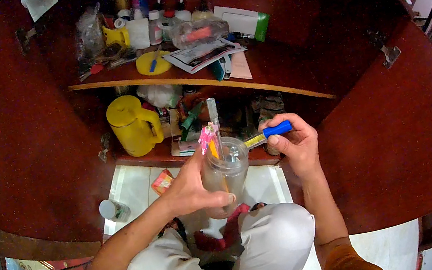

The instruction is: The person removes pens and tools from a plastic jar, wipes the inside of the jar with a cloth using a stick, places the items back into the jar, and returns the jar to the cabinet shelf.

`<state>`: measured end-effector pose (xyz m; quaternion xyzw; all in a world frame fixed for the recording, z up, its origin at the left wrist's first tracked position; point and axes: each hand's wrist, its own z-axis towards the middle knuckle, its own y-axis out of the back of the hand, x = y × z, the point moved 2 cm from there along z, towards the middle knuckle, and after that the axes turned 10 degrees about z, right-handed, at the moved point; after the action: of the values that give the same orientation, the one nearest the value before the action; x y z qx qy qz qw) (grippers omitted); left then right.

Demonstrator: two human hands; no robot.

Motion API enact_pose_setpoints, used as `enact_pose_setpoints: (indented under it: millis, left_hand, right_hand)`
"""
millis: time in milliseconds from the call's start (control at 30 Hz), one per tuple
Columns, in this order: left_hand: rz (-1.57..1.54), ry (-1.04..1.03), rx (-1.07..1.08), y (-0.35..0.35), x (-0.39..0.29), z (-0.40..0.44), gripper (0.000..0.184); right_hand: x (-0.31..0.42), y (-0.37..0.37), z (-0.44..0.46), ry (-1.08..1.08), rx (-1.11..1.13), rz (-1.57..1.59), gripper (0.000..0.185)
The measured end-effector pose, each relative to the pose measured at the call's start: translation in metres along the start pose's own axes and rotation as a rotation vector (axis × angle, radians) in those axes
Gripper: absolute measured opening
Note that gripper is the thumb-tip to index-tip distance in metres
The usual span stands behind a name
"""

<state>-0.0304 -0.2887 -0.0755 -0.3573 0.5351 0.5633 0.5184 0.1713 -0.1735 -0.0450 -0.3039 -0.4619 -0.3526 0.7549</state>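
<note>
My left hand (193, 186) is wrapped round a clear jar (234, 177), held upright above my knees. Inside the jar stand a grey metallic stick (212, 110) and an orange pencil-like stick (213, 149) with a pink, flowery top (208, 136). My right hand (300, 147) pinches a short pen-like item (277, 128) between thumb and fingers. It has a blue end and a yellowish, partly clear body, and its tip points left at the jar's rim. Whether that tip touches the rim I cannot tell.
An open reddish-brown cabinet surrounds me. Its upper shelf (275, 77) carries bottles, papers and a yellow lid (152, 63). Below stand a yellow jug (130, 126) and mixed clutter. On the tiled floor are a white-lidded container (114, 210) and an orange packet (162, 182).
</note>
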Motion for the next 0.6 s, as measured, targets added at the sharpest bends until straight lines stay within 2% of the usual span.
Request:
enact_pose_setpoints:
  millis: [200, 400, 500, 600]
  left_hand:
    - [-0.048, -0.018, -0.002, -0.002, 0.003, 0.0, 0.11]
    - [-0.047, -0.005, -0.02, -0.003, 0.008, -0.001, 0.107]
    - [-0.015, 0.024, -0.012, -0.001, 0.011, 0.002, 0.104]
    - [0.047, -0.029, -0.029, -0.002, -0.001, 0.004, 0.1]
  right_hand:
    - [0.001, 0.003, 0.001, -0.159, 0.06, 0.033, 0.024]
    - [-0.01, -0.002, 0.001, -0.197, 0.04, -0.033, 0.024]
    - [-0.018, 0.0, 0.004, -0.218, 0.071, 0.028, 0.029]
    - [-0.017, -0.02, -0.001, -0.208, 0.005, 0.294, 0.034]
